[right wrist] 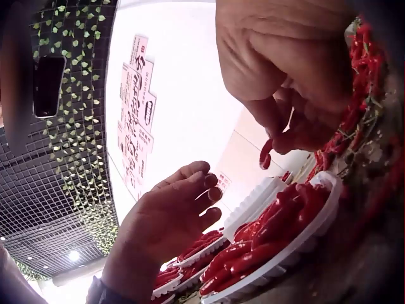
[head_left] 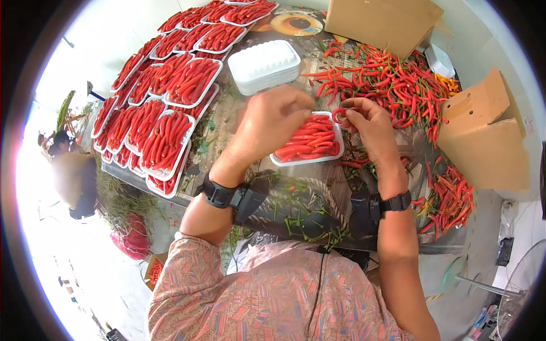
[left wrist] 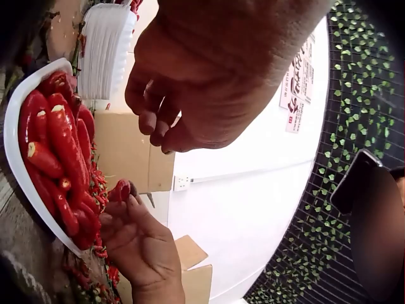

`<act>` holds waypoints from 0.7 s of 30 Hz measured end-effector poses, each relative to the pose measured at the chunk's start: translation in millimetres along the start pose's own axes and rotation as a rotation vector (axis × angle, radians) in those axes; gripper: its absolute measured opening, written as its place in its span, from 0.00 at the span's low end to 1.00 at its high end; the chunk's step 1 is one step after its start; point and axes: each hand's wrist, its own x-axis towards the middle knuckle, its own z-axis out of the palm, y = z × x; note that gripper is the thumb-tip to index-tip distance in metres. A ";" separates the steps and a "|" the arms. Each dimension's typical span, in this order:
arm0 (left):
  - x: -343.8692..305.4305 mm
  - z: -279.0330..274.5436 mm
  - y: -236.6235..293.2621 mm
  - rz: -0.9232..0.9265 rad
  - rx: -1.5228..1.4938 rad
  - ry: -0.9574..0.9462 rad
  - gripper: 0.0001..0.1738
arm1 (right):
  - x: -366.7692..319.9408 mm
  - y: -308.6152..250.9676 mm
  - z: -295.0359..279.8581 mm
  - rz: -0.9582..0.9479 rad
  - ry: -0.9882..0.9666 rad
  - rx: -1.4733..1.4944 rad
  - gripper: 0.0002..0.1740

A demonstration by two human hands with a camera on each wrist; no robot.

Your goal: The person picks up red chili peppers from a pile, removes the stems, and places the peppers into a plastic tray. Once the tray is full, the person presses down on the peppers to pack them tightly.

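Observation:
A white tray [head_left: 307, 161] filled with red chili peppers [head_left: 310, 139] sits on the table in front of the person. Thumb and fingers of the right hand [head_left: 372, 125] pinch one curved chili pepper [head_left: 338, 115] just beyond the tray's right edge. That same pepper [right wrist: 266, 154] hangs from the fingertips in the right wrist view. Over the tray's left side hovers the left hand [head_left: 270, 122]. Its fingers [right wrist: 202, 190] are loosely bent with nothing between them in the right wrist view. The filled tray [left wrist: 14, 136] shows stemless pepper ends in the left wrist view.
Behind the tray stands a stack of empty white trays [head_left: 264, 65]. Many filled trays [head_left: 165, 142] overlap at the left. Loose chili peppers [head_left: 381, 79] are heaped at the back right, near cardboard boxes [head_left: 478, 125]. Green stems [head_left: 296, 213] litter the table's front edge.

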 end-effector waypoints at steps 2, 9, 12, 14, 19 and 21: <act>0.6 1.2 0.2 -0.018 -0.025 0.006 0.10 | 1.3 2.2 -2.6 -0.011 0.002 0.001 0.10; 1.3 8.6 4.9 0.135 0.061 -0.054 0.11 | -4.3 2.6 -0.9 -0.086 -0.023 -0.034 0.10; 1.5 16.8 7.9 0.155 0.024 -0.074 0.12 | -5.6 4.7 1.0 -0.136 -0.131 -0.102 0.10; 3.6 20.9 11.3 0.204 0.061 -0.095 0.13 | -7.9 2.1 3.4 -0.144 -0.146 -0.103 0.10; 6.8 27.5 19.9 0.124 0.059 -0.100 0.13 | -10.6 -3.1 2.8 -0.119 -0.194 -0.079 0.09; 8.1 29.4 22.2 0.065 0.036 -0.092 0.13 | -12.0 -5.3 0.1 -0.121 -0.174 -0.042 0.10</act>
